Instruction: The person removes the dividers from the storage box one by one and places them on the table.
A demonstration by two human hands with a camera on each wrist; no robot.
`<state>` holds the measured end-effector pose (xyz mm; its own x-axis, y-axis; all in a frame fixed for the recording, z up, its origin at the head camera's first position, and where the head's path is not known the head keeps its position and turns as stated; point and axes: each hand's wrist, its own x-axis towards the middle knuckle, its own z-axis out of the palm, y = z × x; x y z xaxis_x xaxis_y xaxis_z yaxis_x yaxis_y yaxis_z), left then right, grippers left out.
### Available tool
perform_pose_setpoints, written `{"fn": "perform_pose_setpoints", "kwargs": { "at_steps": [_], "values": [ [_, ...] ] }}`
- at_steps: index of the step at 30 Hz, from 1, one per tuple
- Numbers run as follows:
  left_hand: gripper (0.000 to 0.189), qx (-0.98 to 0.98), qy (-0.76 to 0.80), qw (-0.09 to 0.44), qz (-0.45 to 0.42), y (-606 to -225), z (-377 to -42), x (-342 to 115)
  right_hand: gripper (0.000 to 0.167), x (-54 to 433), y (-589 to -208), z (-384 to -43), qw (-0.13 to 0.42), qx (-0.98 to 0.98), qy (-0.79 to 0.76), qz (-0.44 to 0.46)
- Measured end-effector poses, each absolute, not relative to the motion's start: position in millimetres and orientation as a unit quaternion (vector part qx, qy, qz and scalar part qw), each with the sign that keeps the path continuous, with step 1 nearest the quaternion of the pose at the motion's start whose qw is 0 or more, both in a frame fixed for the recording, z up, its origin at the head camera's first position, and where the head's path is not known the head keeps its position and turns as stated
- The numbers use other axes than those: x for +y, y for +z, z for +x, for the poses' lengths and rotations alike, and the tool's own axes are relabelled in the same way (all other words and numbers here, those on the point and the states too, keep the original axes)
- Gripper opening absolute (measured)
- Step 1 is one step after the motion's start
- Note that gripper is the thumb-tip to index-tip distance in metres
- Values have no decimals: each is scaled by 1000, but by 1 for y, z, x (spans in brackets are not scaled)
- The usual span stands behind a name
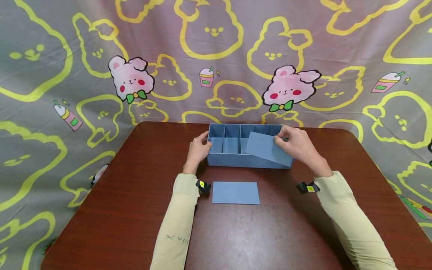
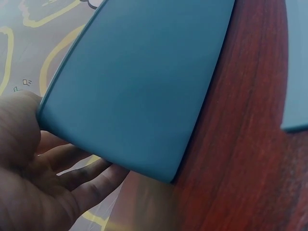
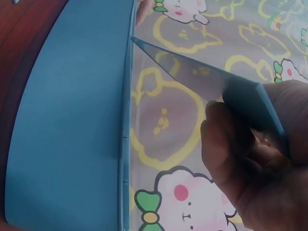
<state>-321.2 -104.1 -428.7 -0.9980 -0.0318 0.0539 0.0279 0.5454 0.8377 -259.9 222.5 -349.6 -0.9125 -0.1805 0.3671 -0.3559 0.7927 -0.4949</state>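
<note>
A long blue-grey box [image 1: 233,161] with several upright compartments stands toward the far side of the table. My left hand [image 1: 198,150] grips its left end, and the left wrist view shows the fingers [image 2: 94,185] against the end wall. My right hand [image 1: 298,144] pinches a thin blue-grey rectangular panel [image 1: 263,147] by its upper right edge. The panel is tilted in front of the box's right half and hides part of the compartments there. In the right wrist view, the panel's far corner points toward the box's top edge; whether they touch I cannot tell.
A second flat blue-grey panel [image 1: 236,193] lies on the brown table [image 1: 145,210] in front of the box, between the forearms. Behind the table hangs a patterned cloth [image 1: 233,67]. Each wrist carries a small black camera.
</note>
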Motion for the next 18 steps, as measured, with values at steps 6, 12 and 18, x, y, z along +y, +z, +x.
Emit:
{"fn": "perform_pose_setpoints", "kwargs": {
  "at_steps": [6,12,18],
  "values": [
    [54,-879,-477,27,3,-429,-322,-104,10,229,-349,-256,143,-933,294,150],
    [54,-878,-478,28,0,-429,-322,-105,7,238,-350,-251,130,-928,292,190],
    [54,-876,-481,28,-2,-429,-321,-105,7,246,-352,-246,134,-922,287,223]
  ]
}}
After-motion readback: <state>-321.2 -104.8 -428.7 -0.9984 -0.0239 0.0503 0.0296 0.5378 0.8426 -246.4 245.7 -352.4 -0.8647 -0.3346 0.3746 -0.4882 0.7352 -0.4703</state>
